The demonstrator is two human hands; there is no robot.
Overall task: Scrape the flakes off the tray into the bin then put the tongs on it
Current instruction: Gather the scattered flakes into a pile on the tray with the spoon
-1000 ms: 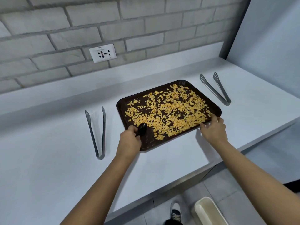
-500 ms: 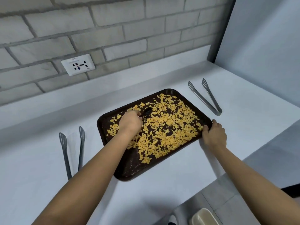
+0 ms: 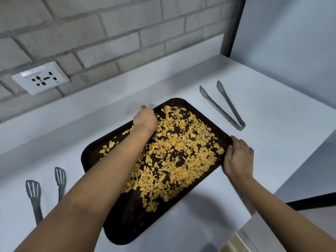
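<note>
Brown tray (image 3: 116,224): right hand (image 3: 238,159) clasps its edge; left hand (image 3: 145,119) fisted.

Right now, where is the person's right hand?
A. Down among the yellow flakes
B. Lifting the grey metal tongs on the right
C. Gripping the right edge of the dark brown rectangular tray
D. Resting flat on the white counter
C: the right hand wraps its fingers over the right edge of the dark brown rectangular tray, while the grey metal tongs on the right lie untouched on the white counter.
</note>
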